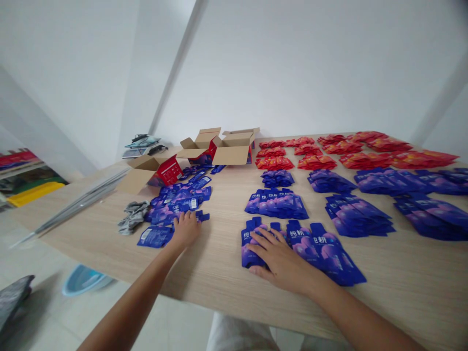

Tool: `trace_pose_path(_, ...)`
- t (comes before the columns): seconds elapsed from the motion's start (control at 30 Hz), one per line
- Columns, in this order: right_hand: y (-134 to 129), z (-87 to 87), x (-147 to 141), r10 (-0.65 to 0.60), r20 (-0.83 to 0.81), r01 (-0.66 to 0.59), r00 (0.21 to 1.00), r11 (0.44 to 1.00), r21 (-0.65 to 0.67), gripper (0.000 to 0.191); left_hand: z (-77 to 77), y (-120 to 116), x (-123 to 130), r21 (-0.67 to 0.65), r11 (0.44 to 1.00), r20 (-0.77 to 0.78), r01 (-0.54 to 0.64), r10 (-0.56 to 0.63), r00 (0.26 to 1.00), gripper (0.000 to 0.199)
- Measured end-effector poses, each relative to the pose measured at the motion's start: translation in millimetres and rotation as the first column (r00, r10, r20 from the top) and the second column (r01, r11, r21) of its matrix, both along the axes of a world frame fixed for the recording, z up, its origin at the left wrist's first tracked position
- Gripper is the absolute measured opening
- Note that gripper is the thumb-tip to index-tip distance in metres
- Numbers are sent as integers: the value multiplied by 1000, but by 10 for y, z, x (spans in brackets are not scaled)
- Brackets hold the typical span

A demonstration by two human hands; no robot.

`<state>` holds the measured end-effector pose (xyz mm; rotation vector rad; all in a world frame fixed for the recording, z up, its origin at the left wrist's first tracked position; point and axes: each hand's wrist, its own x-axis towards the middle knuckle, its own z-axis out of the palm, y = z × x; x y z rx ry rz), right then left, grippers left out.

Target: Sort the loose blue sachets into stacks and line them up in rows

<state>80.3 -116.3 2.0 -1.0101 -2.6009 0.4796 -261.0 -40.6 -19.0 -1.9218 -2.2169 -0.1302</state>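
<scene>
- Step in hand, as judged: loose pouches are being drawn from the left and laid into an overlapping row on the right.
- Left hand: at the near edge of the loose blue pouches, fingers slightly bent and lowered onto a pouch there. Whether it is pinched, cannot tell.
- Right hand: palm down, fingers spread wide over the front row of blue pouches; it rests on the row without a visible grip.
- Row lies near the table edge, narrow necks pointing away from the body, printed fronts up.
- Technique, left: take one pouch by its edge; flat film likely clings, so check for a doubled pouch before moving it.
- Several loose pouches show a white text panel; those probably need turning over to match the row.
- Technique, right: press lightly. Too much force could skew the fan; too little lets the row slide.
- Lay each pouch with an even overlap, neck in line with its neighbours; the fanned blue pouches just beyond serve as a pattern.
- Risk: grey cloth sits beside the loose pile and could snag or drag along; pull pouches rightward, away from it.
</scene>
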Motion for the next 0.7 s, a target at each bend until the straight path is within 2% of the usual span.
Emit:
trace_pose_path(0.07,-6,7,-12,-9,-19,10,1000,1000,15,52,-76,-74,65,-59,998,-41,-12,9,999,47)
trace_pose_path(0.13,-9,7,-15,-18,-37,19,999,999,26,49,-144,-122,248,-90,995,-12,34,-35,999,55)
trace_pose_path(0.23,-3,-3,-3,-24,-53,25,998,999,27,46,-162,-122,527,-133,976,111,171,-157,981,60)
trace_pose_path(0.3,7,-13,6,-23,-52,24,998,999,22,45,-94,-69,585,-150,943,228,298,-260,938,60)
trace_pose_path(0.37,15,-21,10,-21,-49,22,999,1000,21,44,28,28,506,-119,902,298,415,-366,882,60)
trace_pose_path(0.43,21,-25,8,-21,-43,22,999,999,25,44,164,162,342,-98,883,275,459,-419,865,68)
trace_pose_path(0.57,22,-27,0,-25,-40,26,999,999,43,45,329,479,74,-260,862,194,436,-395,898,74)
trace_pose_path(0.7,25,-35,0,-20,-63,24,998,998,59,43,333,705,129,-301,878,130,373,-350,928,61)
